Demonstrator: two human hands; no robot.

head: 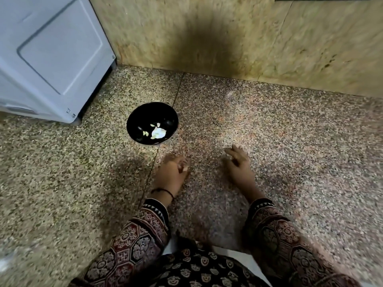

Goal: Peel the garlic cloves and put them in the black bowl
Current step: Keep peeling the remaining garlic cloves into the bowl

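Pale garlic pieces [158, 132] lie in the black bowl [141, 117] on the floor [83, 183], so the task looks partly done. Just beside it, the left hand [173, 170] curls round what seems a small clove [184, 168], blurred. The right hand [238, 164] is loosely spread and empty.

Black bowl [134, 123] with garlic cloves [158, 132]

black bowl [134, 123], speckled floor [290, 131], patterned sleeves [134, 241]
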